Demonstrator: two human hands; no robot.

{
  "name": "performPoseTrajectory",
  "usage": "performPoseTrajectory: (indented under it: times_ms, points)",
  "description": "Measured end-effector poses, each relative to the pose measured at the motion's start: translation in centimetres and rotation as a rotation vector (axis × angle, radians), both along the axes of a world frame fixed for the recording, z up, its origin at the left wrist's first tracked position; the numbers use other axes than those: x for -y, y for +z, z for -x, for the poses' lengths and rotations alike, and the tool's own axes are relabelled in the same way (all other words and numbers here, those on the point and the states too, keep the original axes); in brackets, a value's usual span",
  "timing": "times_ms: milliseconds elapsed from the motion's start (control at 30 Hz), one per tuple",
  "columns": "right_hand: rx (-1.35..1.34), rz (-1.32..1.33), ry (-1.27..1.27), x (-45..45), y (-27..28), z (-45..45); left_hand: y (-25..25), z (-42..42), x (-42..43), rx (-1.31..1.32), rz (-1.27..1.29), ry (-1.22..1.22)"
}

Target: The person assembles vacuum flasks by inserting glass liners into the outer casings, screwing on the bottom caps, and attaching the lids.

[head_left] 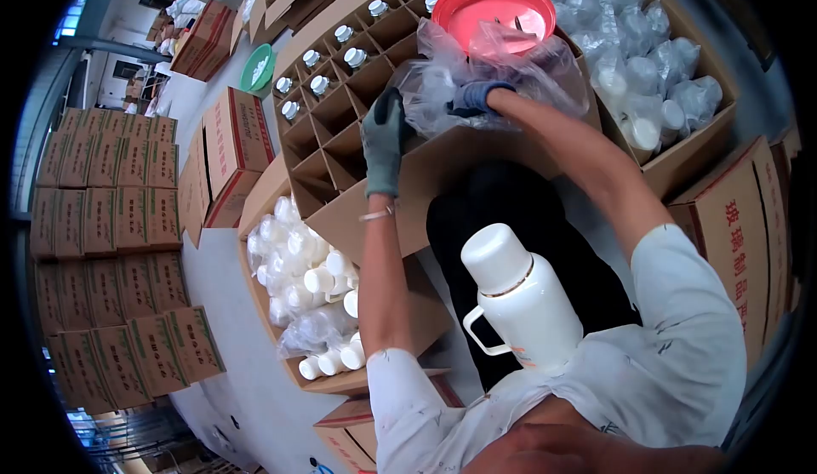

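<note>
A white jug-shaped vacuum flask with a handle and a cup lid rests in my lap, tilted. Above it, a crumpled clear plastic bag spreads over the divided carton. My left hand, in a grey-green glove with dark fingertips, is closed at the bag's left edge. Gloved in dark blue, my right hand is closed on the bag's film, its fingertips partly hidden. A red plastic basin with small items inside sits at the carton's far side, partly behind the film.
Several capped bottles stand in the carton's cells. A box of bagged white items is at right, and a box of white cups and lids at left. Stacked cartons line the left; a green basin stands behind.
</note>
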State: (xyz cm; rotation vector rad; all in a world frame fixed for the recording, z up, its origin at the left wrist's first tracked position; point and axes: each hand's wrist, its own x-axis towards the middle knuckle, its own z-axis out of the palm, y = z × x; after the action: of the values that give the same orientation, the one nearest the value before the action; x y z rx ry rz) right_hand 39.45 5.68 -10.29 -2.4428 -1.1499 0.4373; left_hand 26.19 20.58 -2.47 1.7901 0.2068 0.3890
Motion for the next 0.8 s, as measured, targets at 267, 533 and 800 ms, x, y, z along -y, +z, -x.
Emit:
performPoseTrajectory:
  times_ms: [267, 533, 800]
  points:
    - [0.064, -0.082, 0.031, 6.1, 6.6, 2.7, -4.7, -5.7, 2.1, -0.174, -1.356, -0.269]
    - [0.044, -0.857, -0.084, 14.5, 8.2, 4.5, 1.3, -0.9, 5.2, -0.043, -1.3, -0.117]
    - [-0.89, -1.634, 0.195, 1.6, 12.3, -0.6, 0.9, 12.6, 9.0, 0.201, 0.026, -0.342]
